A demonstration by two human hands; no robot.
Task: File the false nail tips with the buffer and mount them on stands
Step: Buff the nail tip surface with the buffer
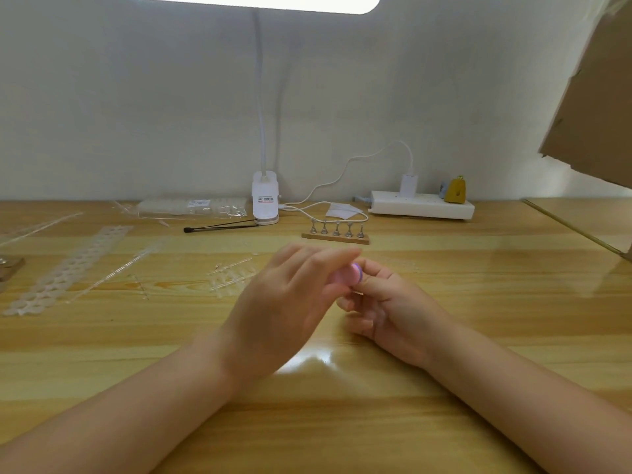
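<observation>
My left hand [287,302] and my right hand [386,306] meet above the middle of the wooden table [478,302]. A pink and purple buffer [347,277] shows between them, held by my left hand's fingers; the hand is motion-blurred. My right hand's fingers are curled and its thumb and forefinger pinch something right at the buffer's end; the nail tip itself is too small to see. A wooden base with several metal stands [336,233] sits just beyond the hands, all bare. Clear strips of nail tips [232,277] lie left of the hands.
A clip lamp [265,200] stands at the back centre, with a white power strip [422,205] and cable to its right. A thin black brush [219,227], a bag of tips [191,206] and long empty tip strips [71,268] lie at the left. Cardboard [595,97] hangs at upper right.
</observation>
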